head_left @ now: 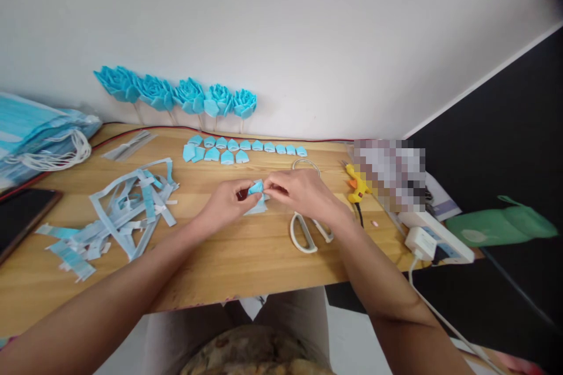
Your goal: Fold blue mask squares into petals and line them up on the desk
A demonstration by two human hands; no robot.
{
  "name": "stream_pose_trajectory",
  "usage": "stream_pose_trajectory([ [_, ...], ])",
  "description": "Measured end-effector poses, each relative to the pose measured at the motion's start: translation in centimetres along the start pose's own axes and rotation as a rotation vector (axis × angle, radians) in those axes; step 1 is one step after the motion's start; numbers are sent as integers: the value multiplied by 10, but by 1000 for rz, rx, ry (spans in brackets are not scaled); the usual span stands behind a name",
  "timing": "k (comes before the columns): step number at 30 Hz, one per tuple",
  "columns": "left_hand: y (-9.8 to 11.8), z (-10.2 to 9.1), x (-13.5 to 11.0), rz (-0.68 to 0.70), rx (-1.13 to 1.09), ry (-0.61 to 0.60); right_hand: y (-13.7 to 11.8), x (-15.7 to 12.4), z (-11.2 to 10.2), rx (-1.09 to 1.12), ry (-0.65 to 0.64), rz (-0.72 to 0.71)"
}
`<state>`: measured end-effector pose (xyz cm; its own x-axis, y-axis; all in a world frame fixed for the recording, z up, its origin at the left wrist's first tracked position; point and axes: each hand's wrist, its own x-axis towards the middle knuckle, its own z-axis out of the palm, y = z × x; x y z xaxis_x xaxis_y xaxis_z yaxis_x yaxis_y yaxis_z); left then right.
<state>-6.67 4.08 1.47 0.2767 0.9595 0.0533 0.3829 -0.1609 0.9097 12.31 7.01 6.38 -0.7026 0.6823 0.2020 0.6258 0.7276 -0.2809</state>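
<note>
My left hand (pixel 226 202) and my right hand (pixel 299 190) meet over the middle of the wooden table (pixel 246 258), both pinching one small blue folded piece (pixel 256 188). Under it lies another pale blue piece (pixel 257 206) on the table. White-handled scissors (pixel 308 233) lie just below my right hand. Beyond the hands, several folded blue petals (pixel 237 150) sit in two rows.
Several blue roses on sticks (pixel 185 94) lean on the wall. A heap of cut strips (pixel 123 208) lies left, a stack of blue face masks (pixel 39 135) and a dark phone (pixel 20 217) far left. A yellow glue gun (pixel 357 184), power strip (pixel 433 237) and green bag (pixel 497 225) are on the right.
</note>
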Motion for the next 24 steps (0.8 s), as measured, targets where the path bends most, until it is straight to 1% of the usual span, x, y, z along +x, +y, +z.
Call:
stream_pose_trajectory([
  [2,0,-1,1,-12,-58,19,2,-1,4,120,45,33],
  [5,0,-2,2,-43,-164,41,8,-2,13,376,176,162],
  [7,1,-2,3,-60,-198,51,14,-2,20,547,241,230],
  [9,1,-2,3,-68,-211,55,18,-2,26,703,233,245],
  [13,2,-2,4,-66,-230,47,18,0,36,947,110,212],
  [15,1,-2,4,-52,-212,44,15,1,40,997,86,208],
  [19,-3,0,3,-16,-146,52,10,1,46,995,101,247],
  [24,-5,2,3,-12,-107,45,10,2,48,1032,117,291],
])
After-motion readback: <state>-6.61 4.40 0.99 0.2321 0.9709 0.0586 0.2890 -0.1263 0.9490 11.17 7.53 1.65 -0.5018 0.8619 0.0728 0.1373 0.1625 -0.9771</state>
